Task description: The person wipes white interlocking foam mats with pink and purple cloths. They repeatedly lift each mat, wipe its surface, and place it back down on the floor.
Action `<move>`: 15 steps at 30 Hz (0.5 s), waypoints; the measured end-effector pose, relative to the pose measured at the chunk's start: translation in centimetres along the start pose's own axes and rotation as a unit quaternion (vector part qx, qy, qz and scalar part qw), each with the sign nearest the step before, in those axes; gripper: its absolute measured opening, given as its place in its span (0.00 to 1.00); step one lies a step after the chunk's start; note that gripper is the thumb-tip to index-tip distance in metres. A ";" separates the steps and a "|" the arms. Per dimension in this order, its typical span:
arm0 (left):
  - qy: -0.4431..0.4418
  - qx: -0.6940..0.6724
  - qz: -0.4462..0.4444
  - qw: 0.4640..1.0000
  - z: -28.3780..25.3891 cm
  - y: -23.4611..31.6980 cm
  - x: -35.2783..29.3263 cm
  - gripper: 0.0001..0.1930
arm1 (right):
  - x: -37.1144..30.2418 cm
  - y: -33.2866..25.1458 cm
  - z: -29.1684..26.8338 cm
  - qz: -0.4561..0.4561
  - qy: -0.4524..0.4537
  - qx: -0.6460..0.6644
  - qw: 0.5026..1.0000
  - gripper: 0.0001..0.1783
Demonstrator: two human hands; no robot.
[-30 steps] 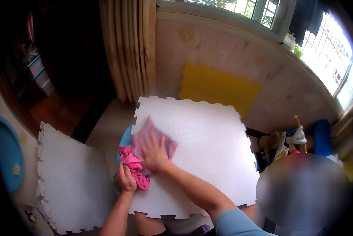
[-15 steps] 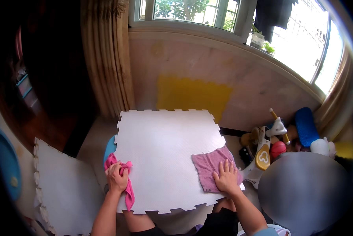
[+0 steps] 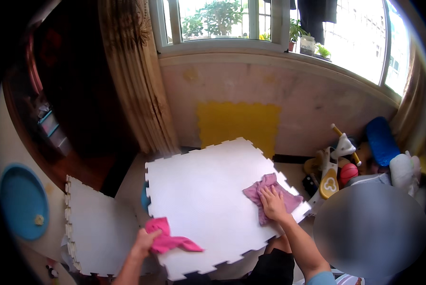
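Note:
A white foam mat (image 3: 203,190) with jigsaw edges lies in front of me, tilted so its far edge climbs to the right. At its near left edge my left hand (image 3: 147,241) is closed on a bright pink cloth (image 3: 167,241), whose tail trails over the mat. My right hand (image 3: 273,204) lies on a mauve cloth (image 3: 255,194) near the mat's right edge, fingers stretched out. That cloth is rumpled around the fingers. Part of a blue object (image 3: 145,197) shows under the mat's left side.
A second white foam mat (image 3: 99,232) lies at the left, beside a blue basin (image 3: 25,204). A yellow foam mat (image 3: 239,123) leans on the far wall. At right are a white-yellow ride-on toy (image 3: 329,180), a red ball (image 3: 349,172) and a blurred grey shape (image 3: 370,230).
The white mat has turned counter-clockwise. My left hand has come nearer with the pink cloth, which has spread out. My right hand has slid away from me, rumpling the mauve cloth. The view has shifted.

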State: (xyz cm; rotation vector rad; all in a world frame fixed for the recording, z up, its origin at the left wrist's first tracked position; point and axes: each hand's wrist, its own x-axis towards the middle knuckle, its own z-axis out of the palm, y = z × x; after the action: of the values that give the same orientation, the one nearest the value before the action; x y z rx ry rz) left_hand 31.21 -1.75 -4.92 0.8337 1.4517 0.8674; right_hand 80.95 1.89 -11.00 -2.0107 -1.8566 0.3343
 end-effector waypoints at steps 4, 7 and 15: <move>-0.059 0.078 0.010 0.995 9.0 -7.9 -10.9 0.17 | 1.9 -5.8 1.4 -0.087 -0.108 0.108 0.984 0.28; -0.220 -0.036 -0.054 0.973 16.6 -16.3 -15.9 0.15 | 1.9 -9.9 2.8 -0.185 -0.173 0.278 0.927 0.29; -0.088 0.173 0.139 0.971 5.0 -5.8 -13.0 0.15 | 1.4 -9.1 0.3 0.092 -0.082 0.711 0.692 0.31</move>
State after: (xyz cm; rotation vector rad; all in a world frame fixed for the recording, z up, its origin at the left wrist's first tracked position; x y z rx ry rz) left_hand 36.87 -15.69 -4.13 1.3683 1.3653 0.7317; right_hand 72.76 3.76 -7.24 -0.9616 -0.7540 1.4718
